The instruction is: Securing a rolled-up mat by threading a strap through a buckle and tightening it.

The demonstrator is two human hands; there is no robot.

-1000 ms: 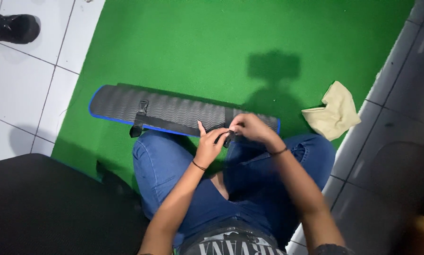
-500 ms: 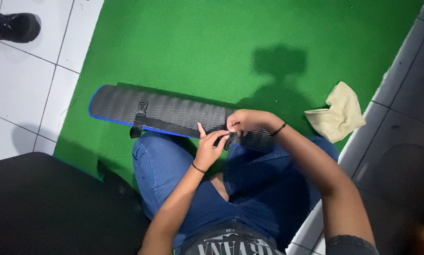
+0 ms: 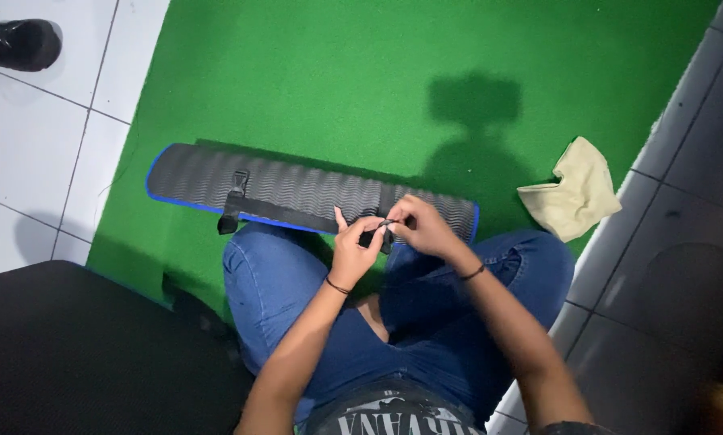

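A rolled grey exercise mat (image 3: 297, 192) with a blue edge lies across the green turf in front of my knees. A black strap (image 3: 281, 213) runs along its near side, with one buckle end at the left (image 3: 233, 201). My left hand (image 3: 355, 248) and my right hand (image 3: 420, 225) meet at the mat's right part. Both pinch the strap's right end (image 3: 382, 229) between fingertips. My legs in blue jeans (image 3: 273, 282) sit just below the mat.
A crumpled beige cloth (image 3: 572, 192) lies on the turf (image 3: 337, 72) at the right. A black shoe (image 3: 15, 42) stands on white tiles at top left. A black mat (image 3: 72, 354) covers the lower left. Grey tiles run along the right.
My right hand has pulled back from the top of the mat toward me, its elbow dropping. It now meets the left hand at the strap end. The mat has stayed in place.
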